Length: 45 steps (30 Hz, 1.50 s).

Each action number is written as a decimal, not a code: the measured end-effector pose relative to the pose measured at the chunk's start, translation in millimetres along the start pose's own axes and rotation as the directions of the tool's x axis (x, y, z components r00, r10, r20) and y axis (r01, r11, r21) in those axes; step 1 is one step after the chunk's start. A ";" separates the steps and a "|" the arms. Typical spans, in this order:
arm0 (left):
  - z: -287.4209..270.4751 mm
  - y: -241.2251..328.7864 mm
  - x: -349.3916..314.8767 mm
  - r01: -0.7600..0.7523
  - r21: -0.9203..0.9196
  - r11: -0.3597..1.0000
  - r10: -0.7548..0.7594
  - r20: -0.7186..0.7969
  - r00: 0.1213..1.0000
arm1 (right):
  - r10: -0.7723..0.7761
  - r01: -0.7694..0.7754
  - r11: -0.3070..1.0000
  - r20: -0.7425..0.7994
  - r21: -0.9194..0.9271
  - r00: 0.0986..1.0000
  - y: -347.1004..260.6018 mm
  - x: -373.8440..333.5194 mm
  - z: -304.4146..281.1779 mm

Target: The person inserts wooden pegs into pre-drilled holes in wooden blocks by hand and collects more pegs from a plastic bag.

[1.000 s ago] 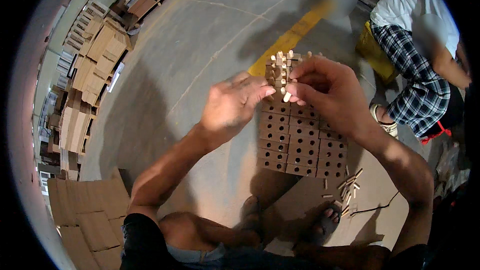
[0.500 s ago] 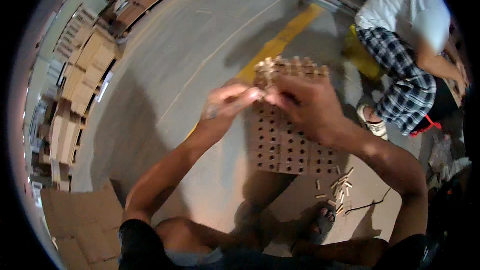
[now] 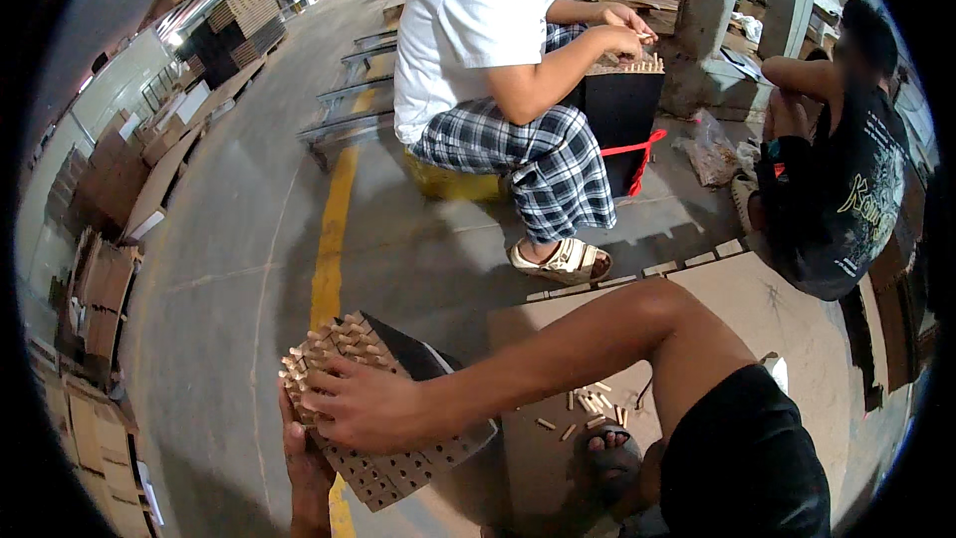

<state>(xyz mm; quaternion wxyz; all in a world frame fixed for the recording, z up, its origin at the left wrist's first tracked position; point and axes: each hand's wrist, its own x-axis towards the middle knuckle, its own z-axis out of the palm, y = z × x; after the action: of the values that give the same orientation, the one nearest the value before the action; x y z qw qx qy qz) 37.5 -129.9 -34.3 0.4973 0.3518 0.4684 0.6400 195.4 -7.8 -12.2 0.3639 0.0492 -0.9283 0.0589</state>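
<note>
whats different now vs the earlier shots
The view has swung right. No longer meeting, the right hand lies over the standing pegs and the left hand is at the left side of the drilled block. Loose pegs still lie by the foot.

The brown drilled stack (image 3: 398,470), dark-sided, sits askew, its seamed top face showing rows of bare round holes at the near end. Pale wooden pegs (image 3: 354,338) (thickly clustered) jut from its far end; loose pegs (image 3: 594,403) lie scattered to the stack's right.
</note>
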 end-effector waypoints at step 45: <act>13.6 42.1 128.4 -0.185 0.939 0.291 0.000 0.194 0.981 | 0.604 -0.534 0.497 0.168 0.684 0.779 0.6 -30.8 -98.5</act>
<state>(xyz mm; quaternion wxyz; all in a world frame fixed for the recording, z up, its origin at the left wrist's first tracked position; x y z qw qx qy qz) 3.9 -5.2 7.9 0.1889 0.6532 0.6945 0.2354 283.8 8.5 38.5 0.3197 -0.1282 -0.7789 0.5241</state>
